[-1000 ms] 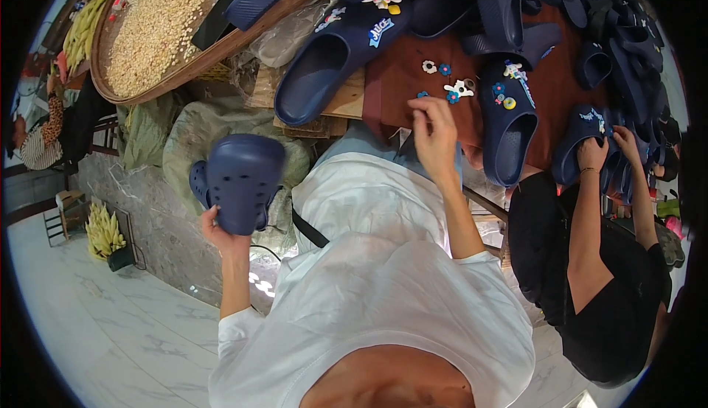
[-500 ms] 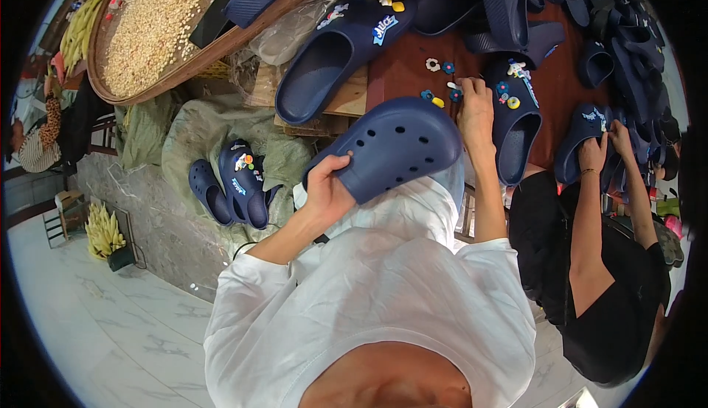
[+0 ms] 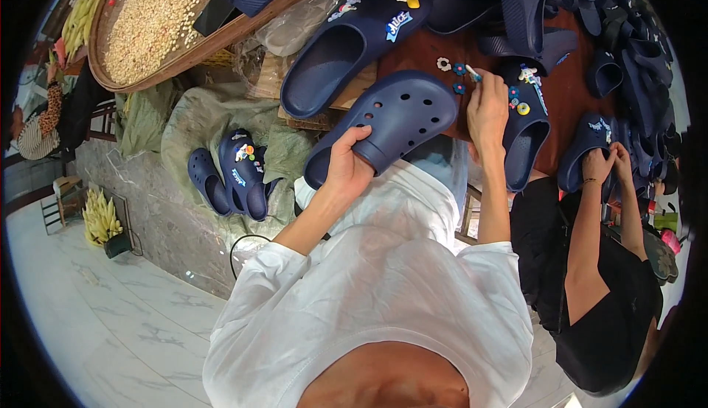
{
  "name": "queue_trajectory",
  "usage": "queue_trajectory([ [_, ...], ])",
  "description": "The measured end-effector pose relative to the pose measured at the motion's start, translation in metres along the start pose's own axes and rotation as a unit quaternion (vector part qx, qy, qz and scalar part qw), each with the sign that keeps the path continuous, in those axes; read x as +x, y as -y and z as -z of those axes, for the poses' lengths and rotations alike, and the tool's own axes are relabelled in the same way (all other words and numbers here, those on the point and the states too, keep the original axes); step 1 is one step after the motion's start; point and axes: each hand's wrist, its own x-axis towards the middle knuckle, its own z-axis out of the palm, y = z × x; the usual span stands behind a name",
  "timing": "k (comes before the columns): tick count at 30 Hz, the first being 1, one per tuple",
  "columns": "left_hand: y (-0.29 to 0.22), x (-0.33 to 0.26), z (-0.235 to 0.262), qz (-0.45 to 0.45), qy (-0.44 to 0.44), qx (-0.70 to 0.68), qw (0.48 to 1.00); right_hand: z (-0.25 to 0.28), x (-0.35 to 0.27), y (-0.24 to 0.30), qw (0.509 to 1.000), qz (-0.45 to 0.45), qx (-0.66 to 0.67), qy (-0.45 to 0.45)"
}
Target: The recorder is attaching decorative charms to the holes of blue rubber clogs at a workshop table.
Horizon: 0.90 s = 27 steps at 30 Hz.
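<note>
A navy foam clog (image 3: 394,107), its upper pierced with bare holes, rests in my left hand (image 3: 346,163). The thumb presses on the upper while the fingers pass out of sight beneath the shoe. Just right of the toe, my right hand (image 3: 488,109) pinches a small blue-and-white shoe charm (image 3: 473,73) between its fingertips. Beyond the toe, a white flower charm (image 3: 443,64) and a blue flower charm (image 3: 459,89) lie on the reddish-brown table (image 3: 413,56). Beside my right hand is a navy clog (image 3: 525,143) with charms fixed on its upper.
Another decorated clog (image 3: 322,70) lies beyond the held one. A finished-looking pair (image 3: 243,176) sits on a green sack at left. A round tray (image 3: 103,54) of pale kernels stands far left. At right, a person in black (image 3: 590,283) handles a clog (image 3: 582,143).
My right hand has come up from the charms on the table with one between its fingertips. The held clog has turned slightly, and my left thumb sits nearer its strap end.
</note>
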Motion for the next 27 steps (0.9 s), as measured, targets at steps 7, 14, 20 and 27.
queue_trajectory([
  [7,0.007,-0.008,0.004,-0.017,0.031,0.046,0.998,0.060,0.002,0.048,0.930,-0.179,0.298,0.117],
  [14,0.007,-0.022,-0.009,-0.098,0.038,0.197,0.975,0.052,-0.009,0.091,0.890,0.071,0.341,0.293],
  [20,0.006,-0.030,-0.010,-0.110,0.069,0.213,0.968,0.044,-0.006,0.101,0.910,0.097,0.328,0.236],
  [27,0.009,-0.026,-0.015,-0.141,0.048,0.260,0.954,0.046,-0.003,0.100,0.903,0.046,0.322,0.281],
])
